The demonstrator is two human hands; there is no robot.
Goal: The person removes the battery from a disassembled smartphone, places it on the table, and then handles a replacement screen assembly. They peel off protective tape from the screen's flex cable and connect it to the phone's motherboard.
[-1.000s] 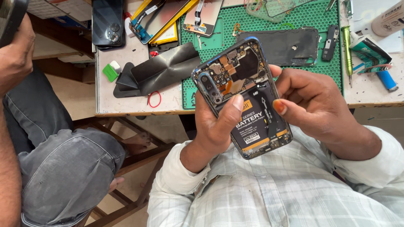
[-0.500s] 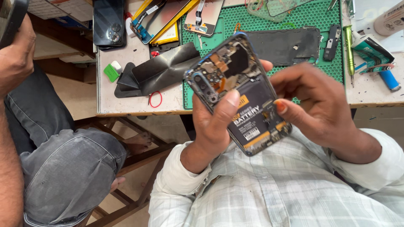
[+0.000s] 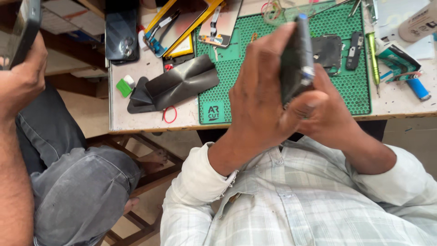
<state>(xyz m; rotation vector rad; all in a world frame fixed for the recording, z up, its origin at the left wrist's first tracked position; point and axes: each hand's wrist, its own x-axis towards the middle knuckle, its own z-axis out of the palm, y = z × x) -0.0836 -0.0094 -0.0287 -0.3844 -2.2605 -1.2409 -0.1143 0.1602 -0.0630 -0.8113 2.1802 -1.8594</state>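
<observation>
Opened phone point(image 3: 297, 59): held edge-on above green cutting mat point(image 3: 227, 91), clamped between left hand point(image 3: 259, 100) and right hand point(image 3: 325, 107) (back cover off). Risk: a slipping grip could drop it, likely damaging exposed internals.

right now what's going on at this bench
A person in a pale checked shirt holds an opened phone edge-on between both hands, above a green cutting mat. The left hand wraps its near side and the right hand grips from the other. Phone parts, a dark back cover and a green screwdriver lie on the table. At far left, another person's hand holds a different phone.
</observation>
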